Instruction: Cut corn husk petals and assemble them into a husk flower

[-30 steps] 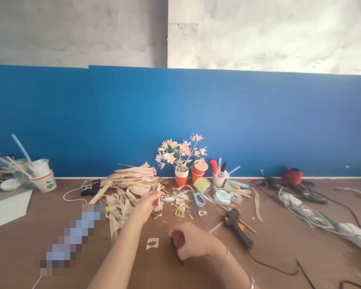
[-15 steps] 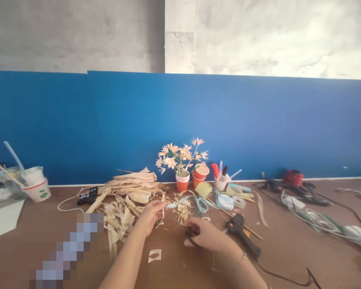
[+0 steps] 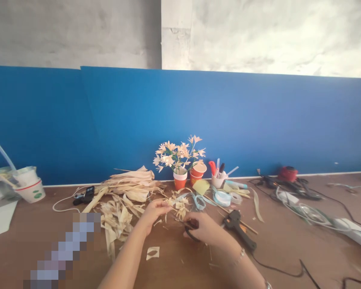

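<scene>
Taking clock directions from the gap between the hands, the right hand (image 3: 203, 228) grasps the dark scissors (image 3: 192, 233), a finger apparently through a handle loop, with the blades pointing towards 10 o'clock. The left hand (image 3: 153, 212) reaches in from 9 o'clock, its thumb and fingertips pinched together; whether they grasp a small pale piece, I cannot tell. The blades lie just beside those fingertips, apart from them, so I judge that the scissors are within cutting reach. Small pale husk pieces (image 3: 180, 208) lie at 12 o'clock, and 1 flat cut-out (image 3: 153, 253) with a hole rests between 7 and 8 o'clock. The husk pile (image 3: 138, 186) spreads at 10 o'clock, the glue gun (image 3: 237, 228) lies at 3 o'clock, and a flower-filled cup (image 3: 180, 180) stands upright at 12 o'clock, farther back.
</scene>
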`<action>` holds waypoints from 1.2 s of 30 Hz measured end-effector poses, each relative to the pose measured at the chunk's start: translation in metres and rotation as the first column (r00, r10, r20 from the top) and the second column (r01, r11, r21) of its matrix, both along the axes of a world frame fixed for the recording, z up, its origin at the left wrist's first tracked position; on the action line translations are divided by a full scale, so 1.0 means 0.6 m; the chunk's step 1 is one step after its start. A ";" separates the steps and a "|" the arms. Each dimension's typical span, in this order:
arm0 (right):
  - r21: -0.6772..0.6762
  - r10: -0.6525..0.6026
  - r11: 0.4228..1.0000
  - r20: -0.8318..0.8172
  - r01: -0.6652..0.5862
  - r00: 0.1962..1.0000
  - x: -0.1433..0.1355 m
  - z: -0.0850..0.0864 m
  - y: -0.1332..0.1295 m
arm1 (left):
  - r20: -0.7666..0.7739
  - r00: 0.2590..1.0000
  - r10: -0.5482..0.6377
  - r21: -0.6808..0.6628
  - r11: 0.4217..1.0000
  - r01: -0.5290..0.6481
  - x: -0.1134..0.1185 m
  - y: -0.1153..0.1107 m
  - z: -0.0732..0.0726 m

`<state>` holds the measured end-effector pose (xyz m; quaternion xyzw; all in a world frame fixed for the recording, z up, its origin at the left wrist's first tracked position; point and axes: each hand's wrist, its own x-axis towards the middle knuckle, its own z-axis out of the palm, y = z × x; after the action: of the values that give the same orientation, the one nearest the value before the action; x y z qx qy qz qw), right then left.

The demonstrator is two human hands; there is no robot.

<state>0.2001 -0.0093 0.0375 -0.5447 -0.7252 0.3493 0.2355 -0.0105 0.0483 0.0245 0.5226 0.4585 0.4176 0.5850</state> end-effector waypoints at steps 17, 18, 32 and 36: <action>0.079 -0.030 0.997 0.101 0.022 0.994 -0.011 -0.004 -0.004 | -0.112 0.990 -0.085 -0.028 0.996 0.082 0.006 -0.001 -0.012; 0.082 -0.031 0.996 0.110 0.022 0.993 -0.011 -0.004 -0.003 | -0.110 0.990 -0.083 -0.033 0.996 0.080 0.006 -0.001 -0.012; 0.033 0.060 0.997 0.328 -0.075 0.943 -0.039 0.021 -0.035 | -0.516 0.829 0.218 0.249 0.963 -0.098 0.029 0.025 -0.010; 0.025 0.101 0.992 0.400 -0.121 0.911 -0.053 0.028 -0.047 | -0.600 0.768 0.225 0.270 0.960 -0.071 0.045 0.045 -0.003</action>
<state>0.1685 -0.0374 0.0545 -0.5562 -0.7961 0.2260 0.0763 0.0165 0.0755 0.0227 0.6577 0.6145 0.3161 0.2999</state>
